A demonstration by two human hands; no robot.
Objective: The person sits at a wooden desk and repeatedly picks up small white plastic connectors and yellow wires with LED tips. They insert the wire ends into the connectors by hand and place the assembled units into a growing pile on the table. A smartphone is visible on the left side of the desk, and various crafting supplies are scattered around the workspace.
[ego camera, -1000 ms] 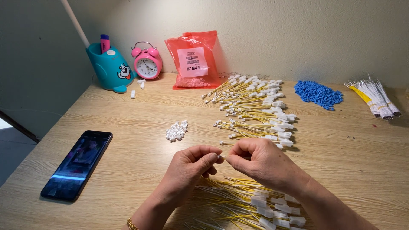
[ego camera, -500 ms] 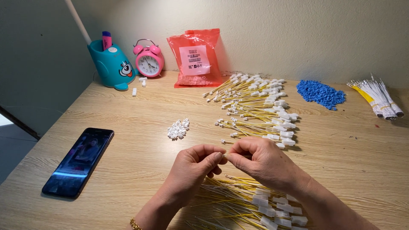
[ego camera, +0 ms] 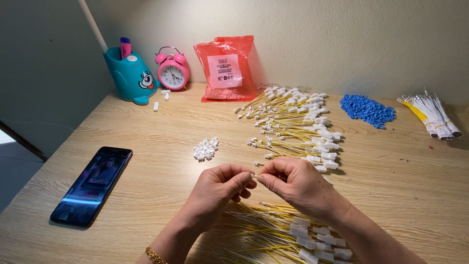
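Note:
My left hand (ego camera: 217, 190) and my right hand (ego camera: 295, 185) meet fingertip to fingertip above the wooden table (ego camera: 146, 137). Between the pinched fingers sits a tiny white connector piece (ego camera: 254, 175); the rest of what they hold is hidden by the fingers. Under my wrists lies a pile of yellow wires with white connectors (ego camera: 288, 232). A larger spread of similar yellow wires (ego camera: 293, 124) lies beyond my hands. A small heap of loose white connectors (ego camera: 205, 149) sits to the left of it.
A black phone (ego camera: 93, 186) lies at the left. Along the wall stand a teal pen holder (ego camera: 131, 76), a pink alarm clock (ego camera: 172, 71) and a red plastic bag (ego camera: 227, 68). A heap of blue pieces (ego camera: 367, 109) and a white and yellow wire bundle (ego camera: 432, 115) lie far right.
Both hands stay pinched together at the same spot; only the fingers shift slightly. The view has barely moved.

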